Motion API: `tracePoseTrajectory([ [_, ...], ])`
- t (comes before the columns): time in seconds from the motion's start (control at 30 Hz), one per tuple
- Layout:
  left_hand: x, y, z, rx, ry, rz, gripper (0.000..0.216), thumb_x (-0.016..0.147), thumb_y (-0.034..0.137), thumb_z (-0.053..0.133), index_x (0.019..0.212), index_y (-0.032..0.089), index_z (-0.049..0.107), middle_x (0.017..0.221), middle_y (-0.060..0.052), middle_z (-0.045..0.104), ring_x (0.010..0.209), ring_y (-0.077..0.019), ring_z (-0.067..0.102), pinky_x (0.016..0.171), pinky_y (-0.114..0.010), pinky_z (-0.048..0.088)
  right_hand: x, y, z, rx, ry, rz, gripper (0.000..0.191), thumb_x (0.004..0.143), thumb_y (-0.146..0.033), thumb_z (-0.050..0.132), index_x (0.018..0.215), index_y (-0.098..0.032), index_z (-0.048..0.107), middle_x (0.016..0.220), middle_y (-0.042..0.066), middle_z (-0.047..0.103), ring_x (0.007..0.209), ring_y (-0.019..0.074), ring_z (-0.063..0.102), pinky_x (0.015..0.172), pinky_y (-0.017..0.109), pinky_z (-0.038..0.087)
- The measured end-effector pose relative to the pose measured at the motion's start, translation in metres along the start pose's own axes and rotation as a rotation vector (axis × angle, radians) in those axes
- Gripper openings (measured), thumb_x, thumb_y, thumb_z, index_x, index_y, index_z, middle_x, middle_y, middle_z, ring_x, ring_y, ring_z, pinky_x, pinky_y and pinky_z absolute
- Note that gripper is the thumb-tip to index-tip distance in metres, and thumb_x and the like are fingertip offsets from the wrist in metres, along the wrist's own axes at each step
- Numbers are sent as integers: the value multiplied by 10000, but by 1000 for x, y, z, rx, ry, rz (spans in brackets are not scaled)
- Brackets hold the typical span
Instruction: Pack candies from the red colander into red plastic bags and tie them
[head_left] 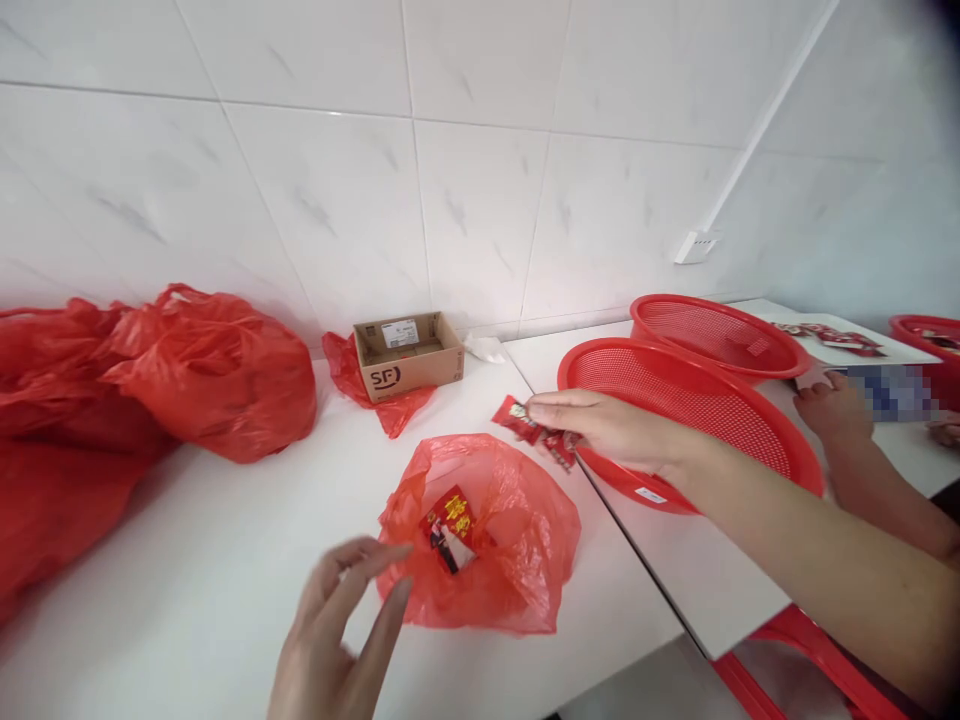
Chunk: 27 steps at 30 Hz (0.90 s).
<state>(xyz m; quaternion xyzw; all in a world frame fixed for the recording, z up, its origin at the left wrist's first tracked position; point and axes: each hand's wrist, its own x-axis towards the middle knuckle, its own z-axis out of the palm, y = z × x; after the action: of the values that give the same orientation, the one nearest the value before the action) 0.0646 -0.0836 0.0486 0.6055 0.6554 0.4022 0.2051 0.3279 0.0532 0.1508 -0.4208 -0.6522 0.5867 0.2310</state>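
My left hand [341, 620] is open, fingers apart, beside the near left edge of a red plastic bag [525, 540]. The bag lies spread open on the white table, and a red printed packet [452, 530] with yellow characters and a picture of two figures lies in it. Beyond the bag's right side, my right hand [615, 425] is closed on small red wrapped packets [525, 420], held between thumb and fingers. That hand is in front of the near rim of a red mesh basket [712, 400]. What is inside the packets cannot be seen.
Full red plastic bags [225, 380] stand on the left. Against the wall is an open cardboard box [412, 365] on a flattened red bag. A second red basket [720, 335] stands behind the first. At right, another person's hand [832, 405] is near a white tray [892, 345] with red packets.
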Motion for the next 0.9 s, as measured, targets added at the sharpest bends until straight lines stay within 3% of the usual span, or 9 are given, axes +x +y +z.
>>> tracePoseTrajectory([
  [0.07,12,0,12,177,153,77,310,859,476,581,1073,291,708,1247,-118,493,1044,-287,528,649,-351,537,9,0,47,181,-77,-46,333,871,-508,580,840,-185,654,806,17,613,690,129,529,651,264,427],
  [0.17,24,-15,29,406,164,191,294,876,381,559,1105,257,694,1393,-140,389,1084,-325,521,818,-496,516,20,20,99,326,-112,-49,307,903,-504,525,882,-221,644,887,21,631,786,156,564,707,280,454],
  [0.27,26,-34,32,433,58,139,388,908,223,420,1245,253,612,1352,-131,476,1059,-288,588,789,-426,541,29,46,113,8,-63,33,325,948,-478,421,878,-239,630,931,33,655,857,190,596,755,321,466],
  [0.37,22,-41,22,341,10,28,509,901,155,337,1369,276,498,1265,-88,577,1018,-232,638,728,-339,552,30,61,91,-466,-11,103,339,954,-442,393,913,-214,641,958,87,680,881,260,619,777,400,451],
  [0.43,18,-38,15,296,-10,-14,510,894,174,346,1375,275,485,1276,-80,582,989,-225,657,692,-323,555,25,66,70,-600,37,129,314,941,-395,422,961,-180,650,1034,148,680,956,324,617,818,459,432],
  [0.53,13,-26,9,239,-40,-12,513,886,190,367,1375,289,485,1289,-81,573,1013,-232,659,704,-330,568,13,65,47,-664,103,156,291,919,-336,464,1049,-165,661,1157,186,658,1100,371,578,879,490,417],
  [0.7,4,-12,8,167,-98,59,489,912,265,439,1384,387,486,1357,-67,517,1092,-243,625,790,-370,580,-15,43,22,-438,151,88,362,932,-371,466,1248,-255,599,1194,85,668,1012,257,654,821,396,513],
  [0.8,-1,-8,6,84,-83,88,419,920,341,478,1326,413,551,1385,-72,458,998,-224,625,614,-292,576,-27,35,-14,-423,358,35,311,935,-382,472,1184,-259,613,1097,75,694,934,233,670,797,388,539],
  [0.9,-6,-3,2,3,-21,63,369,906,374,523,1263,386,616,1394,-76,422,1061,-246,573,443,-186,477,-31,45,-56,-750,515,122,290,916,-375,537,1172,-261,608,1122,100,675,1012,285,636,861,463,511],
])
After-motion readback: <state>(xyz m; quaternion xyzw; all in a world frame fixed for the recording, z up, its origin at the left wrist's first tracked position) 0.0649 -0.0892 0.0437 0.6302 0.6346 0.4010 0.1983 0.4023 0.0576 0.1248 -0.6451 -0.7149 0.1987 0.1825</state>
